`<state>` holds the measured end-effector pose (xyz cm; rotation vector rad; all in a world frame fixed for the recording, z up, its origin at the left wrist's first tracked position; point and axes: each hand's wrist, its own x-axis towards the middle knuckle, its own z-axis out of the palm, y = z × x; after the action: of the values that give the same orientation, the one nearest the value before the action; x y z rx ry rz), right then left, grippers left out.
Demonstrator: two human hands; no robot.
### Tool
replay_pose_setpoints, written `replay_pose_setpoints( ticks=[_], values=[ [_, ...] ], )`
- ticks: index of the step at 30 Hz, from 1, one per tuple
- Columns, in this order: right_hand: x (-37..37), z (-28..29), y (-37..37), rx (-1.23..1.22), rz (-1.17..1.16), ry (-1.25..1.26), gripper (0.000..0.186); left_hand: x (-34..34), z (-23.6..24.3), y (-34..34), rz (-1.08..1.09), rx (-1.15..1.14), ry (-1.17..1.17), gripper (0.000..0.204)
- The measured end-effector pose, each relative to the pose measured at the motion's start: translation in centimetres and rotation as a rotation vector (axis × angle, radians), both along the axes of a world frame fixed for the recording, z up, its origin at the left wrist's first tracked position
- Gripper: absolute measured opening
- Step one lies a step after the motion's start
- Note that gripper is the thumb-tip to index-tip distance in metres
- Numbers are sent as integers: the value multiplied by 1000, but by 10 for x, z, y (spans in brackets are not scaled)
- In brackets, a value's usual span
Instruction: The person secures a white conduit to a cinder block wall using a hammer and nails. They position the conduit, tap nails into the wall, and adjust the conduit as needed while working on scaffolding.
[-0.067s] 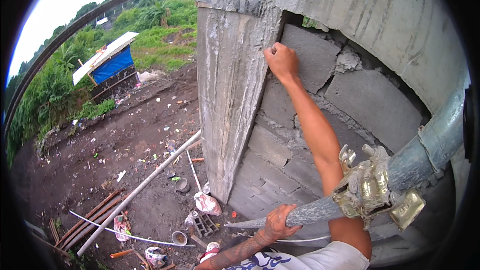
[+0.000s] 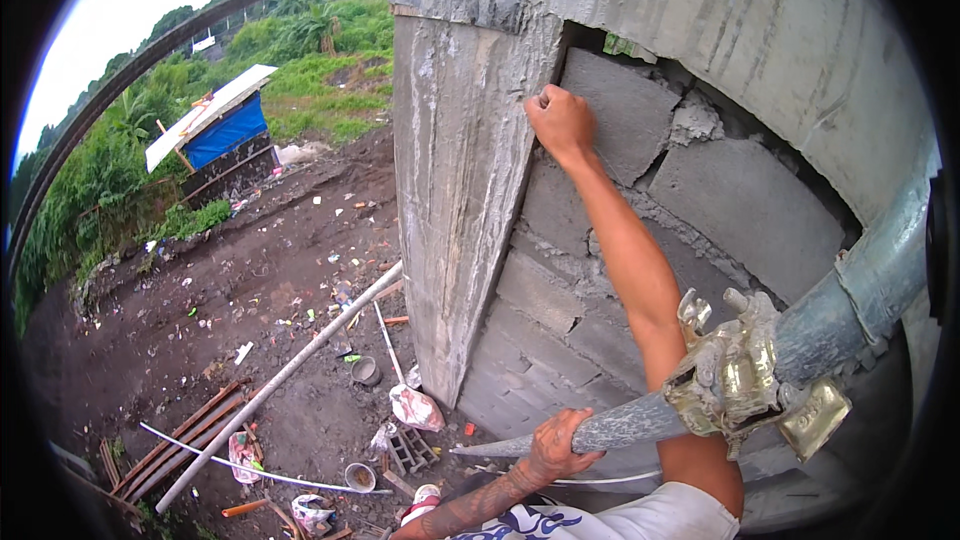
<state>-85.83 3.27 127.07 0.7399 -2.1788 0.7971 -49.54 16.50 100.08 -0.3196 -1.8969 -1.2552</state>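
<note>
"Shed (image 2: 228, 140) at far left, blue-sided; what's next?"

"A long pale pole (image 2: 280, 390) slanting across the muddy ground, then the tall concrete column (image 2: 455, 140)."

"And the hands?"

"The left hand (image 2: 555, 445) is low, its fingers wrapped round the grey pipe (image 2: 625, 425). The pipe's long axis climbs from there toward the upper right, passing in front of the right arm."

"The other one?"

"The right hand (image 2: 562, 123) is well above it, closed in a fist at the column's edge. I can't tell whether anything is inside, or whether the knuckles touch the concrete."

"Which way is the upper block (image 2: 628, 112) from it?"

"Immediately right, in the gap beneath the overhead concrete. The right hand is far nearer than the left. The block's top edge slopes down to the right; the fist and wrist overlap its left side, so I won't swear to its long axis."

"Beyond that?"

"A broader block (image 2: 750, 215) tilted the same way, and the metal clamp (image 2: 735, 370) around the pipe."

"Any labels?"

"Nothing legible. The white shirt (image 2: 650, 518) has a blue pattern, not lettering I can read."
</note>
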Motion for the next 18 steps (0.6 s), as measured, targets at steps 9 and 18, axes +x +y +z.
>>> replay_pose_setpoints(
  ticks=[9, 18],
  values=[
    [-11, 1, -15, 119, -74, 25, 30, -1, -7, 2, -15, 1, -13, 82],
    [-7, -3, 13, 11, -39, -174, 31, -1, -5, 4, 14, 0, 5, 74]
  ],
)
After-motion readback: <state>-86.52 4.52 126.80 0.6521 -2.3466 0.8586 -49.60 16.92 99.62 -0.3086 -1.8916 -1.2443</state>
